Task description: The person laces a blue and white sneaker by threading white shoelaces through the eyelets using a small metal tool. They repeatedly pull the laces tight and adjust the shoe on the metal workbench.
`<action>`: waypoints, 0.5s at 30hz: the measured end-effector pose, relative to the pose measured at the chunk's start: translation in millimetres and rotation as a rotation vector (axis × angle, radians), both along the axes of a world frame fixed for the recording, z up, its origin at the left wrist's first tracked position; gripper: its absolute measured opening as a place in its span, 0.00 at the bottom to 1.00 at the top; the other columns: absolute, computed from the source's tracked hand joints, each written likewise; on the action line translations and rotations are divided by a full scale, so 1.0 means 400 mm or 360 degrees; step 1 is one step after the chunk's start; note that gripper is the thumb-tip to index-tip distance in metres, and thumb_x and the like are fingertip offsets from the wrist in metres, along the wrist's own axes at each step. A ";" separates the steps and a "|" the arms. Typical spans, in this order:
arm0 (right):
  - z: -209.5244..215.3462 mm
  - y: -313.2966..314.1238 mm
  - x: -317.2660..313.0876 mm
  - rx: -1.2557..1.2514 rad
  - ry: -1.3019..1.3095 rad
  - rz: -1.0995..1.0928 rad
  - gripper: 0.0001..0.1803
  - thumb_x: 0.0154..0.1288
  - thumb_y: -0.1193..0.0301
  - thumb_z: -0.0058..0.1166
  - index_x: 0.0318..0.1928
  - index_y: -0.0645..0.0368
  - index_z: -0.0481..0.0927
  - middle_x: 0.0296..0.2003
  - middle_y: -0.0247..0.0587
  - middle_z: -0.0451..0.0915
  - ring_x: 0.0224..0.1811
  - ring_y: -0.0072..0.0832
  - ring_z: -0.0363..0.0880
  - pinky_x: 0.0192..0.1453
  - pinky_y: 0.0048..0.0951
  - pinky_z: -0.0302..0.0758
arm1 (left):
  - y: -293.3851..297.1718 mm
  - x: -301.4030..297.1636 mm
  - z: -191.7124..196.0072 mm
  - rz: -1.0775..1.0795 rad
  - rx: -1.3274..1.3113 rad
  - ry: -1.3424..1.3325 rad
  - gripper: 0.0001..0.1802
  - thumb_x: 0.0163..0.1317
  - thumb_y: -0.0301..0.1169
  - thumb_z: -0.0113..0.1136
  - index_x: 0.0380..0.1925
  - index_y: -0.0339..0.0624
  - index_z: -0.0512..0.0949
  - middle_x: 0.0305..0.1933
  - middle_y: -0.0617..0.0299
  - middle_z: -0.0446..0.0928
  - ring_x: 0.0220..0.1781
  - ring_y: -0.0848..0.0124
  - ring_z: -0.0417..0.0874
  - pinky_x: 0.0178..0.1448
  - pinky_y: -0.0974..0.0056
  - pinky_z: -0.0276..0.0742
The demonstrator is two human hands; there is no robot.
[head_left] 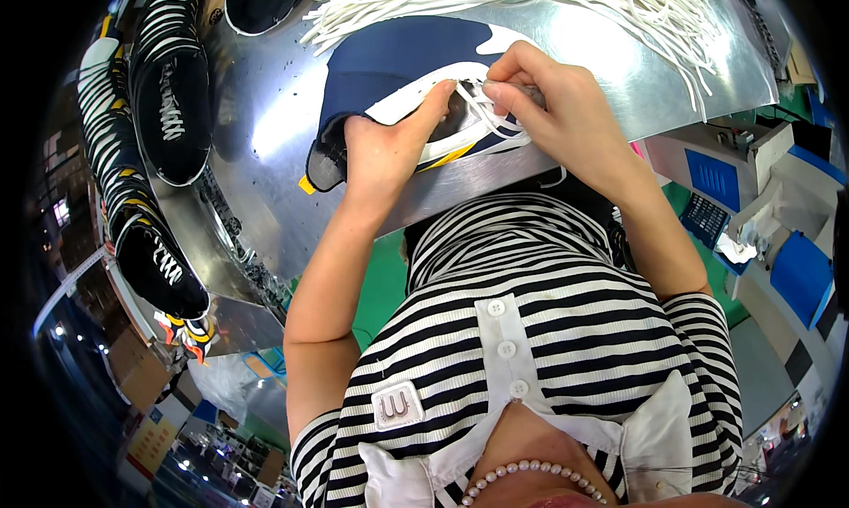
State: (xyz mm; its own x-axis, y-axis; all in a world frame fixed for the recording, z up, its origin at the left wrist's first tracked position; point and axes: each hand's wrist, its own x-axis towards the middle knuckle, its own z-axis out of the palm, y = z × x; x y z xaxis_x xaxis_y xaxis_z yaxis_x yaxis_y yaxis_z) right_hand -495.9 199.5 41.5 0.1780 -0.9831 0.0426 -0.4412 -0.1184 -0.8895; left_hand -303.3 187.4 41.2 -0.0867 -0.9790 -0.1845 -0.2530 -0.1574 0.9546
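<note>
A navy shoe upper [380, 61] with white panels and yellow trim lies on its side on the metal table, near its front edge. My left hand [385, 150] grips it by the opening, the thumb along the white eyelet edge and the other fingers mostly hidden in or behind the upper. Pinched between the thumb and forefinger of my right hand [557, 106] is a white shoelace [478, 110] at the eyelets. Loose strands of lace cross the opening between my hands. The lace's tip is covered by my fingers.
A pile of loose white laces [531, 8] covers the table's [274, 163] far side. Stacked black-and-white shoe uppers [168, 110] line the left, and another black shoe part [261, 0] lies at the far left. Grey equipment with blue panels [712, 179] stands at right.
</note>
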 end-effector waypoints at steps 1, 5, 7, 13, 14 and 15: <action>-0.003 -0.002 -0.002 -0.0019 0.0031 0.0015 0.08 0.66 0.69 0.56 0.36 0.61 0.76 0.21 0.41 0.79 0.23 0.36 0.78 0.30 0.34 0.73 | 0.001 -0.002 -0.001 -0.0001 -0.0006 0.0011 0.06 0.60 0.26 0.68 0.33 0.34 0.83 0.30 0.64 0.84 0.31 0.78 0.82 0.36 0.72 0.77; -0.003 -0.009 0.002 -0.0007 0.0111 0.0057 0.07 0.68 0.72 0.55 0.39 0.64 0.75 0.23 0.41 0.79 0.24 0.28 0.77 0.30 0.27 0.73 | 0.002 0.006 -0.005 -0.0045 0.0053 -0.0021 0.06 0.62 0.26 0.66 0.34 0.34 0.83 0.30 0.63 0.84 0.32 0.77 0.83 0.37 0.71 0.77; -0.009 -0.015 0.021 -0.0107 0.0232 0.0035 0.07 0.67 0.72 0.55 0.37 0.64 0.75 0.22 0.44 0.79 0.23 0.35 0.78 0.29 0.32 0.73 | 0.005 0.012 -0.014 -0.0138 -0.0116 -0.0077 0.06 0.63 0.27 0.65 0.35 0.33 0.83 0.30 0.62 0.84 0.32 0.76 0.83 0.38 0.70 0.78; -0.016 -0.067 0.048 -0.0122 0.0519 0.0291 0.09 0.67 0.69 0.52 0.35 0.62 0.76 0.22 0.48 0.78 0.26 0.45 0.79 0.31 0.41 0.73 | 0.018 0.020 0.001 -0.0262 0.0060 0.0020 0.09 0.67 0.29 0.61 0.39 0.34 0.82 0.30 0.63 0.83 0.27 0.79 0.77 0.32 0.71 0.70; 0.006 -0.080 0.030 -0.0011 0.0553 0.0393 0.08 0.68 0.70 0.51 0.35 0.63 0.76 0.21 0.48 0.77 0.25 0.44 0.78 0.31 0.39 0.72 | 0.015 0.031 0.000 -0.0339 0.0132 0.0048 0.09 0.67 0.30 0.60 0.41 0.35 0.82 0.30 0.63 0.83 0.23 0.82 0.70 0.26 0.73 0.63; 0.038 -0.090 -0.005 0.0068 0.0470 0.0481 0.10 0.68 0.68 0.50 0.35 0.62 0.77 0.19 0.42 0.76 0.22 0.33 0.76 0.30 0.34 0.71 | 0.007 0.045 0.001 -0.0346 0.0274 0.0106 0.09 0.66 0.30 0.61 0.41 0.35 0.82 0.31 0.63 0.83 0.24 0.82 0.72 0.27 0.73 0.65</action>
State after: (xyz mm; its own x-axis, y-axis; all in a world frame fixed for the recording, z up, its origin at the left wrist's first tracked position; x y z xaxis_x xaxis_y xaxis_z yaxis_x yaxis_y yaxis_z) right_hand -498.1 163.6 56.6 0.4571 -0.8845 -0.0930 -0.6291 -0.2476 -0.7369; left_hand -285.3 190.3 41.8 -0.3085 -0.8910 -0.3331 -0.2361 -0.2675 0.9342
